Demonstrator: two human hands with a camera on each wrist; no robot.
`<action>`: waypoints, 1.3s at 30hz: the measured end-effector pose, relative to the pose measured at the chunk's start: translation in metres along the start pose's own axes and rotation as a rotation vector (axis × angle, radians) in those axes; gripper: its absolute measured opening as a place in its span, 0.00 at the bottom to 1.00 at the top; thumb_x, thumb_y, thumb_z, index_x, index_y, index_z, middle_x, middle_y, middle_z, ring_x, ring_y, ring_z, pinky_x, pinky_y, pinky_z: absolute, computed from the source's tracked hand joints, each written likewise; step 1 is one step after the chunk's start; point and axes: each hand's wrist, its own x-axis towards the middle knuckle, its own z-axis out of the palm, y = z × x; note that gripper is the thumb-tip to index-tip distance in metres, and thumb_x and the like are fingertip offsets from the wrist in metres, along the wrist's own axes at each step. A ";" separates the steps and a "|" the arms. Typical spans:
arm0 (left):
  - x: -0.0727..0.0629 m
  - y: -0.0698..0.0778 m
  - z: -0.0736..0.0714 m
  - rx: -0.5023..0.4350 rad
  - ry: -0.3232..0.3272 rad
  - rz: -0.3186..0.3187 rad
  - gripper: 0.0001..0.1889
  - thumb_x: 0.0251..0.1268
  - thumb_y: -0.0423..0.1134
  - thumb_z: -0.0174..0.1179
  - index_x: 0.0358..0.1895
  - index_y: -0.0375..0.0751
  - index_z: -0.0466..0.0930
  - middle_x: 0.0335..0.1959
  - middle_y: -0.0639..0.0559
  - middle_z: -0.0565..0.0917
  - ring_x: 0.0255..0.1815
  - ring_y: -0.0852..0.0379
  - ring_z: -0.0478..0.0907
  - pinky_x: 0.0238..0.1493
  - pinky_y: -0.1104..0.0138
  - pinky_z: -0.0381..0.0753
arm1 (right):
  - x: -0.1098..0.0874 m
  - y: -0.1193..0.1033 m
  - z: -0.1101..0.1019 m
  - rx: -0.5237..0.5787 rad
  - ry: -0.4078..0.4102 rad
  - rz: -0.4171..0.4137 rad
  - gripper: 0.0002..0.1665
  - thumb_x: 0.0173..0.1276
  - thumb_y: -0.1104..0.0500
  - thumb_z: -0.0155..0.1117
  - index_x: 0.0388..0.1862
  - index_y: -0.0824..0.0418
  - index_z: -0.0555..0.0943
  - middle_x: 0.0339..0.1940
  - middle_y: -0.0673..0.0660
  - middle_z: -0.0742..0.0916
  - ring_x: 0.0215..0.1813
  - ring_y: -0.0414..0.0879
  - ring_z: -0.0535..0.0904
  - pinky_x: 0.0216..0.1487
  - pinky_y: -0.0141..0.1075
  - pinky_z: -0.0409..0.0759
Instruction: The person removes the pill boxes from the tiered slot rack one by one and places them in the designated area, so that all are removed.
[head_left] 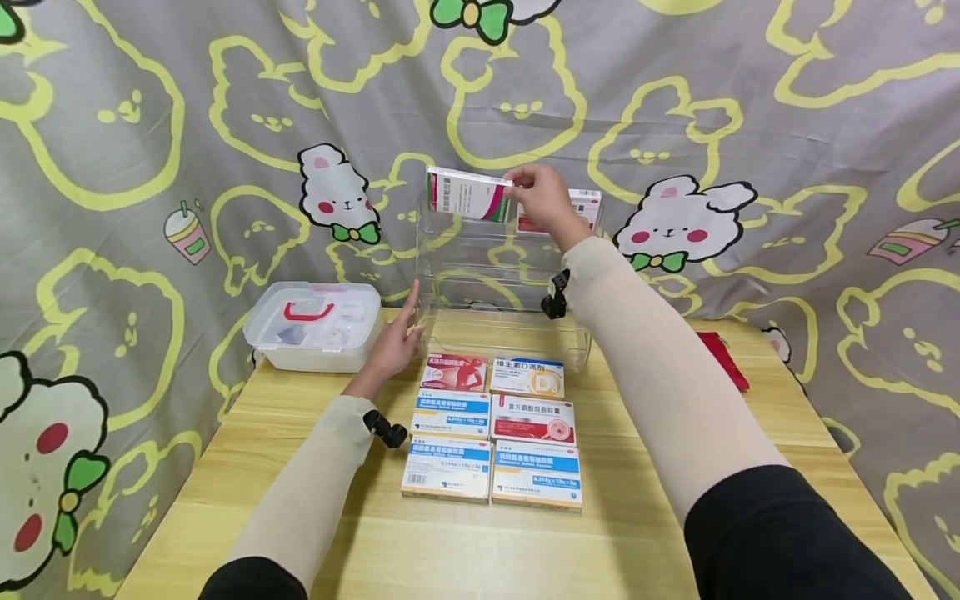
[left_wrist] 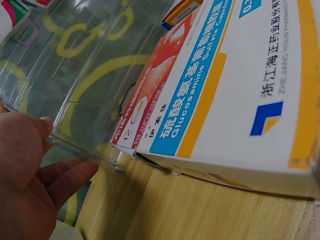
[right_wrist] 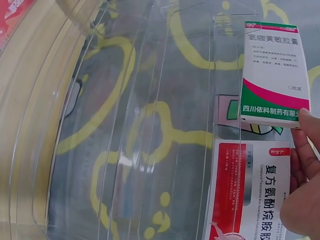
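A clear plastic tiered rack [head_left: 495, 319] stands at the back of the table against the curtain. My right hand [head_left: 542, 200] pinches the right end of a white, green and magenta medicine box [head_left: 468, 195] at the rack's top tier. Just right of it, a red and white medicine box [right_wrist: 250, 187] sits on that tier, partly behind the hand in the head view. My left hand [head_left: 393, 346] rests against the rack's lower left side, its index finger pointing up along the edge. In the left wrist view, its fingers [left_wrist: 70, 181] lie right at the rack's edge.
Several medicine boxes lie flat in two columns before the rack, among them a vitamin D box [head_left: 527, 379], a red box [head_left: 455, 372] and a blue-striped box [head_left: 536, 475]. A lidded plastic case [head_left: 315, 325] stands left, a red cloth item [head_left: 723, 360] right.
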 end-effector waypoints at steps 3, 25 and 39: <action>0.000 0.000 0.000 0.005 0.000 -0.001 0.47 0.83 0.37 0.51 0.80 0.84 0.27 0.76 0.29 0.66 0.20 0.52 0.75 0.28 0.60 0.78 | 0.001 0.001 -0.001 0.045 0.023 -0.007 0.15 0.78 0.56 0.63 0.60 0.58 0.84 0.51 0.54 0.84 0.48 0.46 0.76 0.47 0.34 0.75; 0.000 0.002 0.000 -0.017 -0.005 -0.047 0.49 0.82 0.36 0.53 0.77 0.90 0.27 0.77 0.31 0.64 0.17 0.52 0.73 0.24 0.62 0.77 | -0.003 -0.016 -0.015 0.169 0.050 0.005 0.14 0.77 0.59 0.64 0.57 0.59 0.85 0.49 0.49 0.85 0.51 0.41 0.75 0.49 0.33 0.72; -0.001 0.001 0.000 -0.033 -0.022 -0.038 0.48 0.83 0.37 0.51 0.77 0.91 0.26 0.78 0.31 0.63 0.22 0.49 0.76 0.27 0.61 0.78 | -0.041 -0.030 -0.034 0.114 -0.027 -0.095 0.13 0.77 0.57 0.64 0.56 0.60 0.84 0.48 0.52 0.85 0.51 0.45 0.77 0.58 0.42 0.76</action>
